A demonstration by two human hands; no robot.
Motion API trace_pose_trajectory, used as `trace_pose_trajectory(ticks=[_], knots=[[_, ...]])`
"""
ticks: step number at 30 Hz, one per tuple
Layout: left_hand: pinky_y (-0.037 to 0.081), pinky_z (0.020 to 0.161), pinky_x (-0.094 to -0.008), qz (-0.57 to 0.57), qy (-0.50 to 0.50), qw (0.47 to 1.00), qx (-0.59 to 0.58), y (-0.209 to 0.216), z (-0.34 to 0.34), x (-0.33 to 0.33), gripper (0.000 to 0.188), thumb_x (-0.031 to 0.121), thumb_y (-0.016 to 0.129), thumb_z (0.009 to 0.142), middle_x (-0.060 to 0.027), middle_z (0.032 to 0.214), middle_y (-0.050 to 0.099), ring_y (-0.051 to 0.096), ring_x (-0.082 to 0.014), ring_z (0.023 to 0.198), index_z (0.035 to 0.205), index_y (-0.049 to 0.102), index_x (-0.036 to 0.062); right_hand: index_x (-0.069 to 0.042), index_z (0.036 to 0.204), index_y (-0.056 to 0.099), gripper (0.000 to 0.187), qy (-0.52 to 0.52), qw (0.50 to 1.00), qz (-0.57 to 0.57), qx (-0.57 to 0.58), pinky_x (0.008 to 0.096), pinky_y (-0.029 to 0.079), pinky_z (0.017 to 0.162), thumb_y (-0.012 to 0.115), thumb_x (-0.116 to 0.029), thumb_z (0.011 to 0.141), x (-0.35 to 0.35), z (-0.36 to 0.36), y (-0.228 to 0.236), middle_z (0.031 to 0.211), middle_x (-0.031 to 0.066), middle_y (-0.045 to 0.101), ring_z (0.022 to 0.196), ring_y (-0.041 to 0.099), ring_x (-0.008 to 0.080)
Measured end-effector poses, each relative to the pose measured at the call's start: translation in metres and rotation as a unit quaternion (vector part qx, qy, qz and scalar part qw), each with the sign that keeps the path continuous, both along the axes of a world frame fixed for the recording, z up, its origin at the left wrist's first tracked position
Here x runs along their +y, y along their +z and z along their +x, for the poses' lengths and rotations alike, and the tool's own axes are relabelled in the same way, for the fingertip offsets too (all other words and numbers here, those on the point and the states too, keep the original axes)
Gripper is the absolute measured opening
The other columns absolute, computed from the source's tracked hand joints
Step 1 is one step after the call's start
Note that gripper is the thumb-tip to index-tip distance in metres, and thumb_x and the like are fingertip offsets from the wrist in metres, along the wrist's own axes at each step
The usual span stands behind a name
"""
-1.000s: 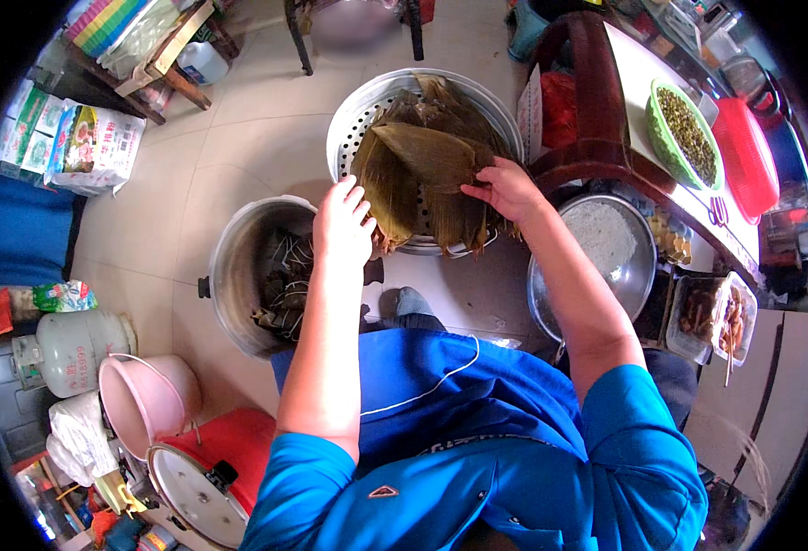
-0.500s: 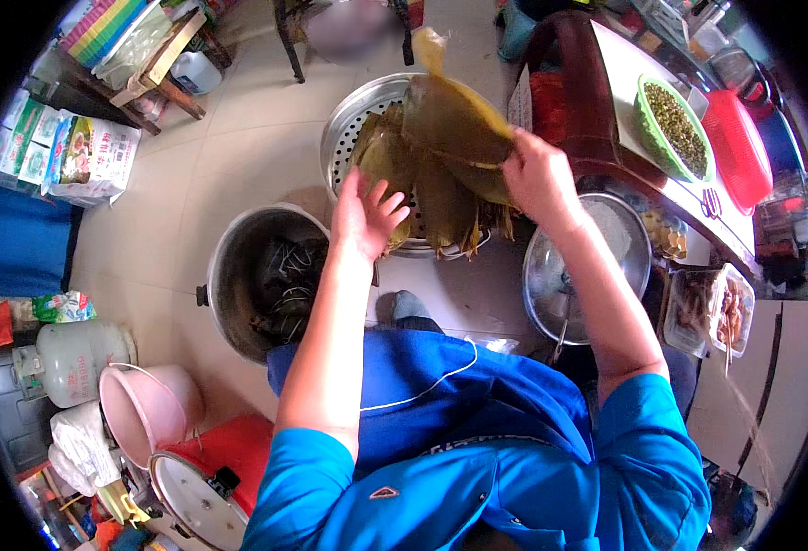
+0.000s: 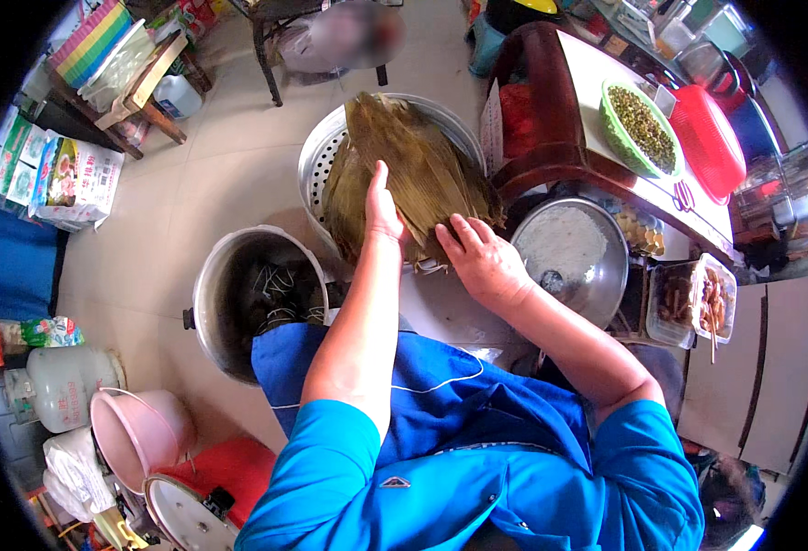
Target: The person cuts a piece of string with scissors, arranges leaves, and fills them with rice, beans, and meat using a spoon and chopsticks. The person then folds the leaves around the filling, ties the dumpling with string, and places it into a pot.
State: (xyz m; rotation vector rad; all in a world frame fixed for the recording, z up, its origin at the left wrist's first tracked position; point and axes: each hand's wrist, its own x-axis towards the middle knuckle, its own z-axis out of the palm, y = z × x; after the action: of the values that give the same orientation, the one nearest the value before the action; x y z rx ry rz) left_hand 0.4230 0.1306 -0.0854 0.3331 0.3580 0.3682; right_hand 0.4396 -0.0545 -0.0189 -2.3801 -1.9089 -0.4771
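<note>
Broad, olive-brown wrapping leaves [image 3: 408, 151] stand overlapped above a round perforated metal pan [image 3: 316, 174], which holds more of the same leaves. My left hand [image 3: 385, 216] is closed at their lower left edge, thumb pointing up and the other fingers mostly hidden behind the leaves. At the lower right edge, my right hand [image 3: 485, 262] grips with fingertips lying over the front; its thumb cannot be made out. To the left, a deep metal pot [image 3: 206, 303] contains dark bundles tied with pale string. On the right is a metal basin [image 3: 617, 266] of white grains.
A green basin of beans [image 3: 606, 129], a red plastic basket [image 3: 707, 138] and scissors [image 3: 684, 195] are on the right-hand table. Below it stands a clear tub of meat pieces [image 3: 670, 308]. A pink bucket [image 3: 142, 441] and a gas cylinder [image 3: 68, 386] are at left.
My right hand has come down and left with the leaf it held. My left hand, open and apart before, has closed on the leaves' left edge. The view has shifted slightly.
</note>
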Motion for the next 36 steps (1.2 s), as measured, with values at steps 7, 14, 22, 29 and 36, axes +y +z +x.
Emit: trace_pose_trajectory(ticks=[7,14,22,29,36], knots=[[0.019,0.108,-0.0461,-0.04,-0.003,0.973,0.227,-0.039,-0.002,-0.006,0.073,0.046,0.052,0.087,-0.0147,0.145,0.028,0.026,-0.0317,0.133,0.139,0.025,0.0019,-0.006,0.115,0.052,0.037,-0.091,0.975,-0.184,0.082,0.0347,0.051,0.077,0.052,-0.013,0.079,0.006,0.022,-0.031,0.106,0.0114,0.054,0.099,0.054,0.0266],[0.016,0.11,-0.0485,-0.011,0.111,0.974,0.199,0.017,-0.047,0.031,0.064,0.031,0.048,0.089,-0.0187,0.148,0.018,0.016,-0.0372,0.136,0.141,0.022,0.0047,-0.01,0.124,0.052,0.043,-0.037,0.92,-0.315,0.23,0.0391,0.049,0.083,0.052,-0.013,0.081,0.028,0.062,-0.035,0.107,0.0156,0.063,0.096,0.061,0.0314],[0.018,0.11,-0.0457,0.074,0.141,0.977,0.14,0.081,-0.13,0.025,0.057,0.026,0.047,0.091,-0.0187,0.148,0.018,0.016,-0.0357,0.137,0.139,0.028,0.003,-0.002,0.099,0.064,0.027,-0.086,0.979,-0.177,0.056,0.0428,0.052,0.075,0.049,-0.013,0.08,0.055,0.12,0.011,0.092,0.0215,0.064,0.086,0.063,0.0346],[0.041,0.093,-0.0441,0.043,0.135,0.965,0.218,0.042,-0.113,0.025,0.035,0.021,0.054,0.086,-0.0155,0.118,0.053,0.051,-0.0315,0.104,0.116,0.049,0.0045,-0.002,0.11,0.059,0.031,-0.171,0.974,0.011,0.151,0.0429,0.051,0.078,0.047,-0.013,0.083,0.066,0.107,0.061,0.09,0.0225,0.064,0.084,0.063,0.0368],[0.048,0.079,-0.0417,0.018,-0.02,0.972,0.233,0.012,-0.073,-0.017,0.02,0.023,0.058,0.084,-0.008,0.094,0.06,0.057,-0.0263,0.086,0.099,0.056,0.0092,-0.001,0.105,0.061,0.029,-0.192,0.964,0.065,0.174,0.0407,0.052,0.073,0.048,-0.01,0.081,0.05,0.115,0.064,0.086,0.0213,0.065,0.081,0.065,0.0326]])
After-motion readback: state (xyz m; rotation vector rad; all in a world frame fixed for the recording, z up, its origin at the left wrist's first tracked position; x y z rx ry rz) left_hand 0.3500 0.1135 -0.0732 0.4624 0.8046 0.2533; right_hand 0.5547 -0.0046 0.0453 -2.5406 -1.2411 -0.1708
